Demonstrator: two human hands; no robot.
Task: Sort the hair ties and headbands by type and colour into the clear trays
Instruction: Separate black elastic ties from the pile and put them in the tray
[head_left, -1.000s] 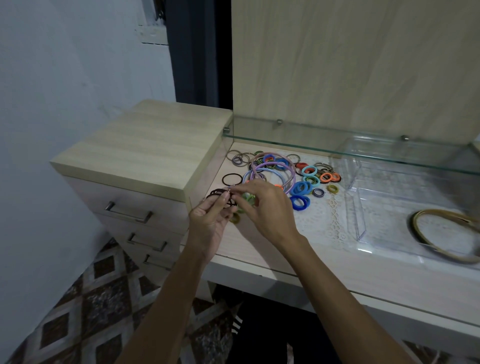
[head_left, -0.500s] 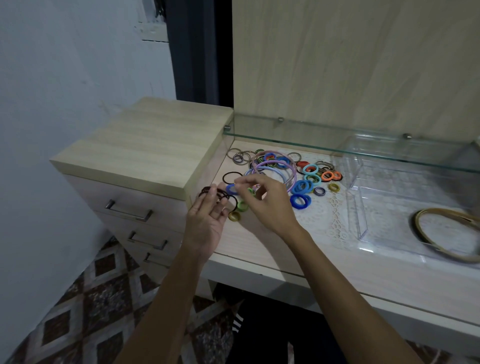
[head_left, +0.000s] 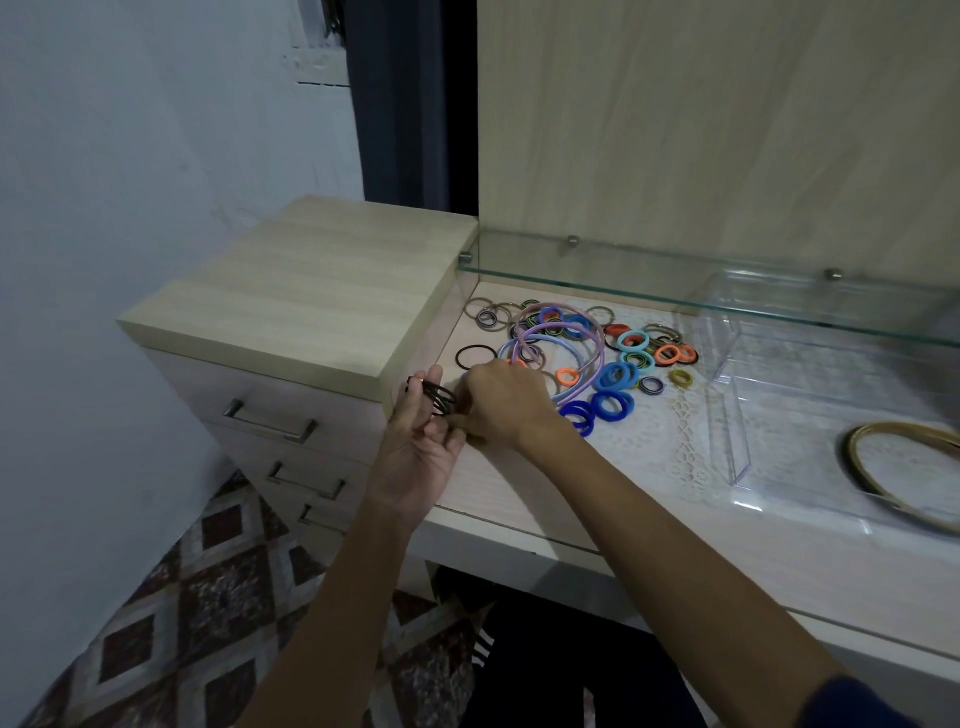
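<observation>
— So, how are you gathering them?
— My left hand (head_left: 415, 441) pinches the black hair ties (head_left: 439, 399); my right hand (head_left: 501, 402), fingers curled just beside them, picks another off the worktop (head_left: 519, 493). Whether it has one, I cannot tell.
— Tip?
— Match colour before adding.

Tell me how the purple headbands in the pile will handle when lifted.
The purple headbands hold open arcs, so probably stiff and springy. They look thin, likely light. Hair ties lie inside and across them, so some may snag and drag along.
</observation>
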